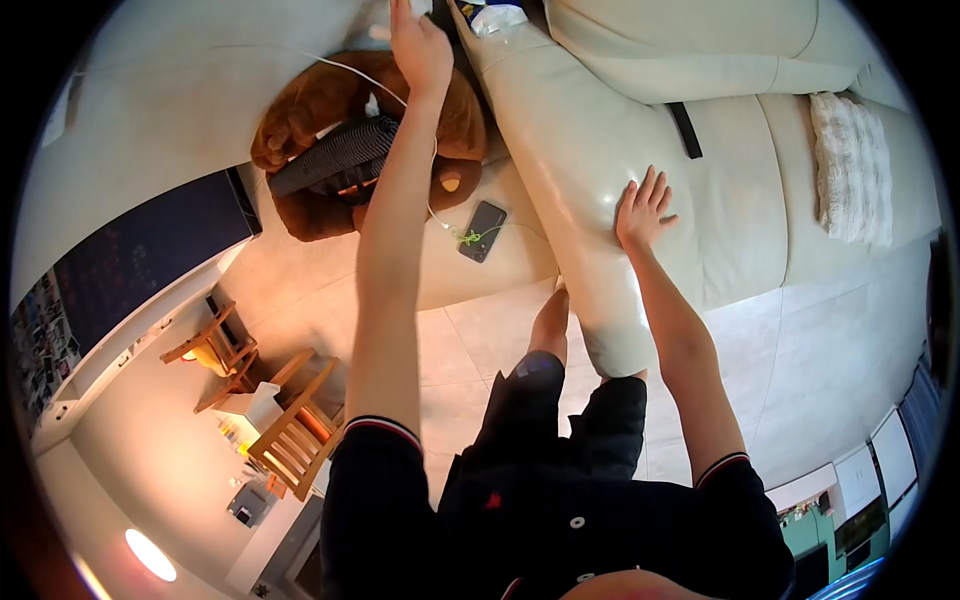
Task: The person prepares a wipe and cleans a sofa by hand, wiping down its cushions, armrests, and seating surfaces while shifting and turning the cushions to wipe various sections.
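Observation:
My right hand [645, 212] lies flat with fingers spread on the cream sofa's armrest [570, 150]. A black strip-like object [686, 130] rests on the seat beyond it. My left hand [418, 48] is raised at the top edge, slightly blurred; its visible fingers look stretched out, though their tips are cut off. Beneath that forearm is a brown plush seat [285, 130] with dark striped cloth [335, 155] on it. A white cable [350, 72] runs past the forearm towards a dark phone [487, 222] with a green cord over it.
A white fluffy cushion [850, 170] sits at the sofa's right. Wooden chairs [300, 435] stand lower left, near a long cabinet [150, 340] with a dark top. Pale floor tiles [455, 345] run in front of the sofa around my legs. A plastic packet [495, 18] lies up top.

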Available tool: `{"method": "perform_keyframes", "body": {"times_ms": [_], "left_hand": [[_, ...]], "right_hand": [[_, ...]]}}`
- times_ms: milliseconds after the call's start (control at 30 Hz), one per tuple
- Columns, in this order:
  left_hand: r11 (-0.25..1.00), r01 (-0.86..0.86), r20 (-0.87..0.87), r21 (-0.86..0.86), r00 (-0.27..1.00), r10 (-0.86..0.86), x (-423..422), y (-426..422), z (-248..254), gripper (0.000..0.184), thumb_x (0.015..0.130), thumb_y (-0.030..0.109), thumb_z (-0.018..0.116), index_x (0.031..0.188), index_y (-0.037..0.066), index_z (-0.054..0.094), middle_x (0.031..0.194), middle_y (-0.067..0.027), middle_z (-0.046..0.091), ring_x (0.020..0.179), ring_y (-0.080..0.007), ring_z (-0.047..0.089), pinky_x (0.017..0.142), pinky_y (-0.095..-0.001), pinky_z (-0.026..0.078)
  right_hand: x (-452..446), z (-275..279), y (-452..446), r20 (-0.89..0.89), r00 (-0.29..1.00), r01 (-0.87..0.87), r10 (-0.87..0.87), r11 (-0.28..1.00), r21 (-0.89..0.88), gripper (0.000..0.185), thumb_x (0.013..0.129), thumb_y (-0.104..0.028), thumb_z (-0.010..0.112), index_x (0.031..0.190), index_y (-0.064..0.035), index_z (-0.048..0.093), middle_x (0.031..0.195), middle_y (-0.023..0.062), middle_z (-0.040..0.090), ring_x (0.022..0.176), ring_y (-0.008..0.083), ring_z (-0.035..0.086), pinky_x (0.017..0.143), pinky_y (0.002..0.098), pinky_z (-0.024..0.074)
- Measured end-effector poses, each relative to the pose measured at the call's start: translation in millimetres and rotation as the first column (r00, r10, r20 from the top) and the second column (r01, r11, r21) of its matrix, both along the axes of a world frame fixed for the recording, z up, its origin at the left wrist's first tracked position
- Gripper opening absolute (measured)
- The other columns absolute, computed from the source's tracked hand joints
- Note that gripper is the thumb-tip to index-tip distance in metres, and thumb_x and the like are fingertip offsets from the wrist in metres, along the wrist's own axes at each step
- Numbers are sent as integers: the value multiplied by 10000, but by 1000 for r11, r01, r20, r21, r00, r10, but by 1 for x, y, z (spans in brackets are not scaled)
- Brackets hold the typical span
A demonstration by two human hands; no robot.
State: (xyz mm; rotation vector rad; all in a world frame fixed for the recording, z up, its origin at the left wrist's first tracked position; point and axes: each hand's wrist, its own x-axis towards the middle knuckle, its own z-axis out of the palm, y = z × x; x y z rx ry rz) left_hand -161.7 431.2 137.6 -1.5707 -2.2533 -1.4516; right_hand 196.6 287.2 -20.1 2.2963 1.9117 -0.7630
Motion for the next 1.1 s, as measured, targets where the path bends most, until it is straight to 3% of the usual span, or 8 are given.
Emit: {"method": "perform_keyframes", "body": {"times_ms": [67,100,167,233,867,967,1000,1100], "left_hand": [[998,-44,-227,40,973,52,-10,27,-48,470,930,-10,462,1388,-119,449,1401,-338,478,1351,-464,408,1172,-449,298],[990,-63,-355,127,929,105,0,37,-60,422,965,79,460,1370,-37,480,1218,-282,635,1077,-446,628,930,-461,494],[873,-24,349,-487,911,219,46,10,-102,401,948,83,494,1316,-79,489,1230,-313,599,1225,-478,503,1066,-467,416],[958,-65,131,-280,986,105,75,-16,-161,441,934,61,497,1343,-102,466,1312,-339,534,1308,-466,437,1130,-472,341],[790,12,66,-613,997,35,373,-270,-95,572,928,-15,475,1485,-40,347,1577,-164,327,1479,-362,258,1216,-499,204],[769,-60,15,-637,996,89,413,-302,-99,553,932,-25,470,1477,-14,376,1555,-166,359,1461,-378,285,1204,-513,224],[783,-99,4,-614,992,128,427,-308,-98,556,920,-32,484,1467,-20,387,1544,-168,375,1451,-386,301,1191,-519,243],[785,-126,22,-606,984,175,472,-337,-92,546,905,-30,520,1441,-35,416,1524,-177,399,1443,-398,311,1188,-518,249]], "right_hand": [[-1,-1,1,4,1000,-4,3,1000,12,619,1040,-488,206,1600,-232,151,1667,70,138,1526,326,127,1129,712,79],[-1,-1,-1,7,1000,-4,4,1000,12,619,1039,-487,206,1600,-231,149,1667,72,140,1527,326,127,1133,707,81],[0,-1,-2,20,1000,-7,7,1000,10,620,1039,-487,200,1600,-227,149,1667,73,139,1527,327,125,1135,705,80],[-1,-3,-2,37,999,-17,17,1000,5,621,1039,-486,193,1600,-223,148,1667,74,137,1527,328,124,1137,703,80],[47,2,24,-350,937,-89,0,967,-239,696,1017,-561,248,1611,-253,54,1684,48,28,1542,331,27,1111,746,-1],[119,-30,12,-780,616,-290,110,952,-95,594,1013,-485,427,1519,-173,406,1603,119,323,1488,262,282,1191,443,247],[140,-12,1,-835,537,-139,-118,964,-226,448,1008,-394,508,1342,-108,592,1347,118,608,1224,221,586,1009,304,459],[202,30,-40,-795,583,-259,-170,888,-380,395,1004,-368,533,1231,-57,618,1110,82,698,927,197,673,833,320,530]]}}
